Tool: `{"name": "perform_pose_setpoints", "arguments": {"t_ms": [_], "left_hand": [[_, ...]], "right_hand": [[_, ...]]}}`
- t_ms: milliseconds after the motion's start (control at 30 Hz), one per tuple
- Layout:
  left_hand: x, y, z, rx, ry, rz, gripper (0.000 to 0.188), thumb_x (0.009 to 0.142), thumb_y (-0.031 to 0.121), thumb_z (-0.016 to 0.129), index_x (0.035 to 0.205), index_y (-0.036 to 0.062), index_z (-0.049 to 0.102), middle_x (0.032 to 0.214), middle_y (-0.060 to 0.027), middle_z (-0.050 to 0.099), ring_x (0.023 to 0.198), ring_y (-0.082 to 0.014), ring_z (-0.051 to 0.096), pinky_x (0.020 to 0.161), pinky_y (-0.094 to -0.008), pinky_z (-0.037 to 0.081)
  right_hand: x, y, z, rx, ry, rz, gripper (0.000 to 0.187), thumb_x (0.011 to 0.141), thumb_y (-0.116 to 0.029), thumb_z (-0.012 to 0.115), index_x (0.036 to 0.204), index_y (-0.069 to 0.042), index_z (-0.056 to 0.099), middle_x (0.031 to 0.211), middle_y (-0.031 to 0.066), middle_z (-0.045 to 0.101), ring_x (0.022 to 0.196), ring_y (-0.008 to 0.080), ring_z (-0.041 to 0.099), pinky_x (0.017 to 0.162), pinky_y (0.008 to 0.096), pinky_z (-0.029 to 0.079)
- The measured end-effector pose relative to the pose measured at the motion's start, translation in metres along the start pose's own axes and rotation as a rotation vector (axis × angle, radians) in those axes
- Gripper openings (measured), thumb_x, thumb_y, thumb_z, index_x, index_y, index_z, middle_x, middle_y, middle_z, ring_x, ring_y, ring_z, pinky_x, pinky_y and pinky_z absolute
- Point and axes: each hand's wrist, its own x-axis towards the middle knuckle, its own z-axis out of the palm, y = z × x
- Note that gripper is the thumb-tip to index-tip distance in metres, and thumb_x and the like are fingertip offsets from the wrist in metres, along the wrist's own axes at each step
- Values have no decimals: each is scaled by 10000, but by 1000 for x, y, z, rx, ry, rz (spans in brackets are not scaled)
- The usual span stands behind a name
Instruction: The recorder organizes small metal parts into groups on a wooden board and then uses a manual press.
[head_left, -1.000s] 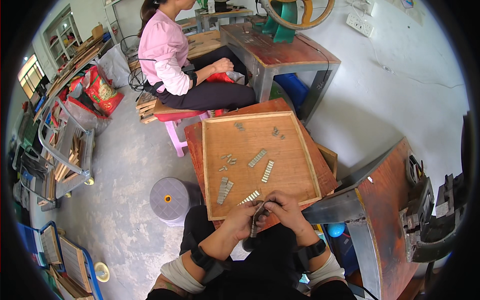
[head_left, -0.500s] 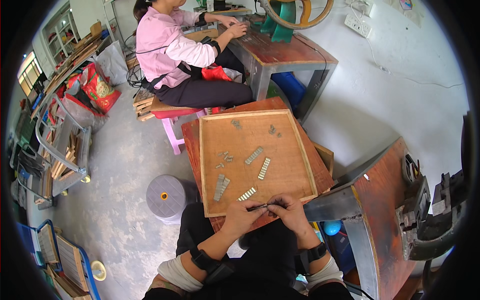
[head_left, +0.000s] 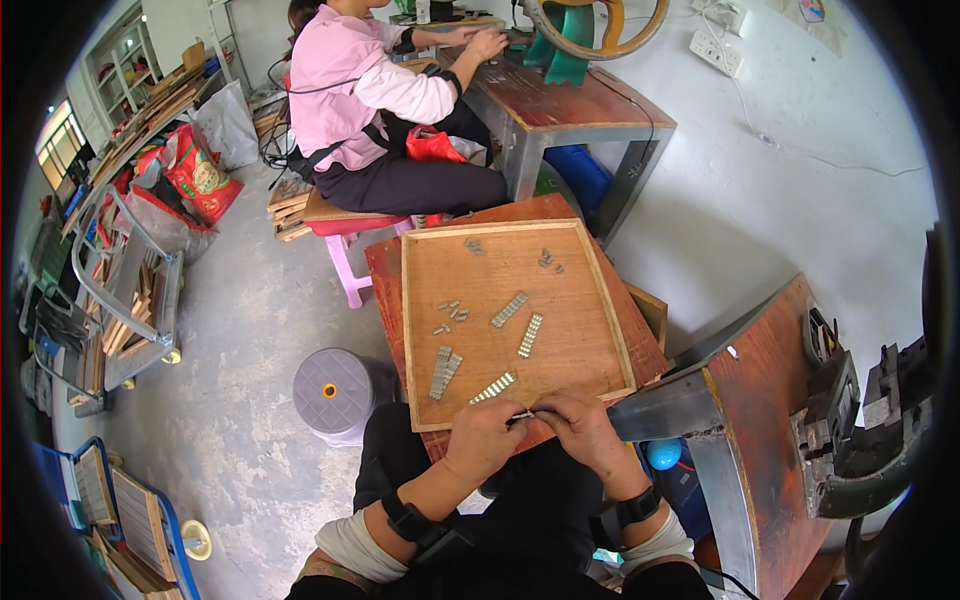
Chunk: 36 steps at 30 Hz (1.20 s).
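Note:
Over the near edge of a shallow wooden tray, my two hands meet almost fingertip to fingertip. My left hand pinches a small, thin metal piece; its exact kind is too small to make out. My right hand is closed, its fingertips at the other end of that piece. Just beyond my left hand lies a strip of shiny metal parts. Two duller strips lie left of it, and two more strips rest near the tray's middle. Small loose metal parts are scattered farther back.
The tray sits on a reddish wooden table. A grey round stool stands to the left. At right is a bench with a heavy metal machine. Across from me, a person in pink works at another bench.
My right hand has turned slightly, fingers more curled over the small piece. The tray appears shifted very slightly right. The person opposite has leaned toward their bench, hands moved right.

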Motion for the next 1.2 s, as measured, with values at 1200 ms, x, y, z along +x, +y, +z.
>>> {"name": "perform_pose_setpoints", "arguments": {"t_ms": [1200], "left_hand": [[2, -100, -4, -864, -348, -847, 312, 785, -37, 458, 1090, -89, 501, 925, -159, 602, 757, -218, 633, 661, -288, 531]], "right_hand": [[18, 89, 43, 156, -274, 472, 151, 777, -143, 585, 835, -4, 588, 757, 169, 607, 725, 305, 589, 656, 351, 450]]}}
